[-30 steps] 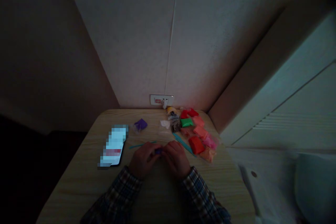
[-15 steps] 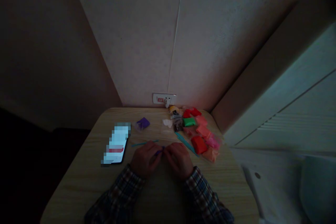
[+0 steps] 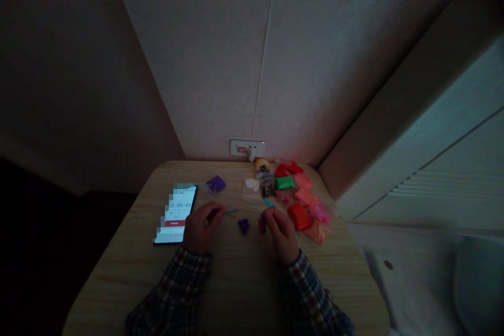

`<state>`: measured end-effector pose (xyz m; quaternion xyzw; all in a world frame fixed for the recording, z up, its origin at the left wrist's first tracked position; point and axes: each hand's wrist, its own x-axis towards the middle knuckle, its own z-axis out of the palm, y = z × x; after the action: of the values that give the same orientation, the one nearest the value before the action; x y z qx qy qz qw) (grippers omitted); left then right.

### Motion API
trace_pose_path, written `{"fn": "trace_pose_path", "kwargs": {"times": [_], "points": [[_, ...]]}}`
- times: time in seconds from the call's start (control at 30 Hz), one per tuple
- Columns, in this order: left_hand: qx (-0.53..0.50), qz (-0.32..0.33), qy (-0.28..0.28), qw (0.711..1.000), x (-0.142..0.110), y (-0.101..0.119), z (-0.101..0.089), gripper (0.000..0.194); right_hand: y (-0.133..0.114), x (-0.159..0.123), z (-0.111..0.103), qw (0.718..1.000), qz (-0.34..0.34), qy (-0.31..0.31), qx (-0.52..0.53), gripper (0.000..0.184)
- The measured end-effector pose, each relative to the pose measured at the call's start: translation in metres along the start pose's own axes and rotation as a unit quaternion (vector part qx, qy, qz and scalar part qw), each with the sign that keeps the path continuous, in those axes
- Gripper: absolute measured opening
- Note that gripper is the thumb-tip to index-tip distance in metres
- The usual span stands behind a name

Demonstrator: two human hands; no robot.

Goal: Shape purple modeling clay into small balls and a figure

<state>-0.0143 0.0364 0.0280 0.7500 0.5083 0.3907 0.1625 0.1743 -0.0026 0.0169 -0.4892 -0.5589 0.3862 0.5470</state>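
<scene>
A small dark purple lump of modelling clay (image 3: pixel 243 226) lies on the table between my two hands. On its left, my left hand (image 3: pixel 200 228) is closed in a pinch, with a bit of purple clay (image 3: pixel 213 213) showing between thumb and forefinger. Beyond those fingers pokes the end of a thin teal stick (image 3: pixel 231 211), partly hidden by the hand. My right hand (image 3: pixel 280 233), right of the lump, has its fingertips pressed together on a tiny purple piece, hard to see in the dim light. Teal sticks (image 3: pixel 269 202) are mostly covered by this hand.
A lit phone (image 3: pixel 175 220) lies left of my left hand. Behind are a purple clay packet (image 3: pixel 216 184) and a white one (image 3: pixel 252 185). Red, green (image 3: pixel 284 182), orange and pink packets crowd the right side. A wall socket (image 3: pixel 247 148) holds a plug.
My hands have moved apart, left hand leftward and right hand slightly rightward. The purple lump, earlier at their joined fingertips, now rests alone on the table.
</scene>
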Motion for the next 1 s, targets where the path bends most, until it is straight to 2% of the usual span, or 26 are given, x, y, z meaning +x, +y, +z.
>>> {"fn": "trace_pose_path", "kwargs": {"times": [0.2, 0.27, 0.37, 0.43, 0.53, 0.63, 0.77, 0.9, 1.0], "points": [[0.085, 0.034, -0.04, 0.995, -0.002, -0.017, 0.0, 0.019, 0.011, 0.004, -0.004, 0.997, 0.077, 0.004, 0.029, 0.04], [0.095, 0.051, -0.057, 0.993, -0.004, -0.023, 0.001, 0.024, 0.017, 0.005, -0.005, 0.996, 0.083, -0.002, 0.017, 0.038], [0.094, 0.101, -0.094, 0.986, -0.008, -0.028, 0.0, 0.018, 0.023, 0.006, -0.007, 0.997, 0.077, -0.001, 0.012, 0.036], [0.095, 0.128, -0.132, 0.978, -0.009, -0.029, 0.0, 0.016, 0.025, 0.006, -0.008, 0.996, 0.081, -0.007, 0.046, 0.034], [0.114, 0.122, -0.173, 0.971, -0.011, -0.028, -0.001, 0.017, 0.024, 0.006, -0.007, 0.989, 0.105, -0.026, 0.105, 0.035], [0.131, 0.102, -0.174, 0.971, -0.011, -0.029, -0.002, 0.018, 0.025, 0.005, -0.006, 0.985, 0.139, -0.007, 0.106, 0.034], [0.132, 0.117, -0.158, 0.971, -0.01, -0.03, -0.003, 0.032, 0.026, 0.003, -0.005, 0.986, 0.138, 0.023, 0.089, 0.034], [0.141, 0.146, -0.143, 0.969, -0.01, -0.022, 0.002, 0.043, 0.027, 0.004, -0.004, 0.983, 0.142, -0.007, 0.112, 0.031], [0.156, 0.16, -0.152, 0.963, -0.011, -0.011, 0.01, 0.051, 0.03, 0.005, -0.004, 0.98, 0.15, -0.02, 0.129, 0.03]]}}
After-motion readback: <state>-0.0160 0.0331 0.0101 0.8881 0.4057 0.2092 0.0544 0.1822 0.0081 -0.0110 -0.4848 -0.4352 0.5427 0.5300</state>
